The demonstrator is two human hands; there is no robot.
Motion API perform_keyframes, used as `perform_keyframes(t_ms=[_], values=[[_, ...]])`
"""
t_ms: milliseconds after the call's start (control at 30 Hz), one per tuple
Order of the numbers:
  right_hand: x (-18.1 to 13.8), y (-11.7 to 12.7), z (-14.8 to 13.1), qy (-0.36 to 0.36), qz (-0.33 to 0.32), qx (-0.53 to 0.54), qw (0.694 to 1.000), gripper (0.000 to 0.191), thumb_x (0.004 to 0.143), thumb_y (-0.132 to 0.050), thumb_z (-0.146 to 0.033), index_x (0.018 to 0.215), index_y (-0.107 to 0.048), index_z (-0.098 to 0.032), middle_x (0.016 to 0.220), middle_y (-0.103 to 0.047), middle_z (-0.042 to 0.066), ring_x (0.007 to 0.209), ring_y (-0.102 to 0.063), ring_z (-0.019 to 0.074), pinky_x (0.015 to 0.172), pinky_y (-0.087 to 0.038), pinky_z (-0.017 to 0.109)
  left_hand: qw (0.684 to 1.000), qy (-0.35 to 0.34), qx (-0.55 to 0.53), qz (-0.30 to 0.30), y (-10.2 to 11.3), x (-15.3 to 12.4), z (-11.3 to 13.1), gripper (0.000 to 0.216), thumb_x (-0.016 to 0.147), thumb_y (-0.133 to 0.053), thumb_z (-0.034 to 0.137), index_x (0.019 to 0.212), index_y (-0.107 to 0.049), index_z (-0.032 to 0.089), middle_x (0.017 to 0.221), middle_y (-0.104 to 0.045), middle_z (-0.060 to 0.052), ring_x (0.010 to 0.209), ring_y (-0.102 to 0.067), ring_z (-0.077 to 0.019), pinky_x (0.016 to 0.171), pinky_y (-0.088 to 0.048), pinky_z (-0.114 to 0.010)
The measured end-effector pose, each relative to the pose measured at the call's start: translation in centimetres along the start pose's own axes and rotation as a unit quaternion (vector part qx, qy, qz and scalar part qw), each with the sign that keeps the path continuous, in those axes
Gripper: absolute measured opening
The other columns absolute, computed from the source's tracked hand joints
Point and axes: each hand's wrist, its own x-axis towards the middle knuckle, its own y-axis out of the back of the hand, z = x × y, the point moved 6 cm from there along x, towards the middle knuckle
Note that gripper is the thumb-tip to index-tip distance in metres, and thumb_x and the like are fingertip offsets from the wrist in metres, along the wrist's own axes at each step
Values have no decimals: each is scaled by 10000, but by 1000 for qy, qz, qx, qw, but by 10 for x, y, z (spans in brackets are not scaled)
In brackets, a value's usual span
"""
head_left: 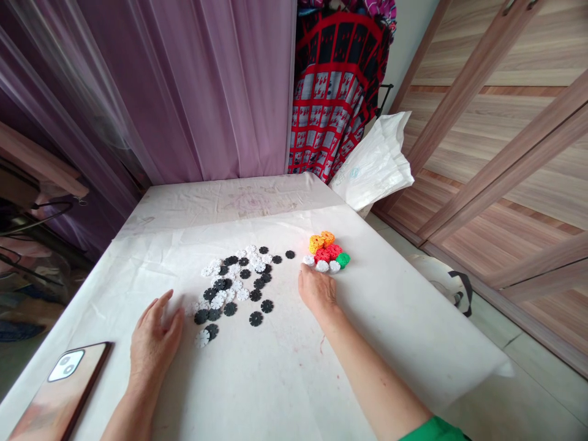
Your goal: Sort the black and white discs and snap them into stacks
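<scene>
My left hand (156,337) rests near the left side of the table with thumb and fingers apart, holding nothing. Right of it lies a loose spread of white notched snowflake discs (219,299) and black snowflake discs (255,318), some overlapping. My right hand (316,288) is curled, its fingertips at the leftmost stack of white snowflake discs (309,260); the far side of the fingers is hidden. Two more white stacks (322,266) stand beside it. Behind are orange stacks (316,244), red stacks (322,253) and a green stack (342,261).
A phone (59,392) lies face down at the table's left front. The table (275,386) has a pale cloth cover. Beyond its far right edge stands a white plastic bag (379,162). Purple curtains (220,86) hang behind, and wooden cabinet doors (500,141) line the right.
</scene>
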Motion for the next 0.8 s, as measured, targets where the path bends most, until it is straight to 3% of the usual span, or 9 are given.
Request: perform_keyframes(t_ms=[467,800], values=[[1,-2,2,-8,4,8,1000,413,1056,-362,-275,1417,-545,-189,995,-781,141,928,-756,255,722,-495,313,1000,-5,-3,9,-1,1,-3,593,867,-483,546,1330,-639,212,1339,-667,-137,1260,-620,-336,925,-593,-438],[0,1,5,-26,-2,12,1000,406,1054,-372,-287,1396,-564,-184,1002,-781,137,953,-750,254,726,-483,304,1000,1,-5,8,-1,1,-2,580,859,-495,526,1317,-646,205,1310,-687,-136,1281,-610,-332,1017,-554,-448]])
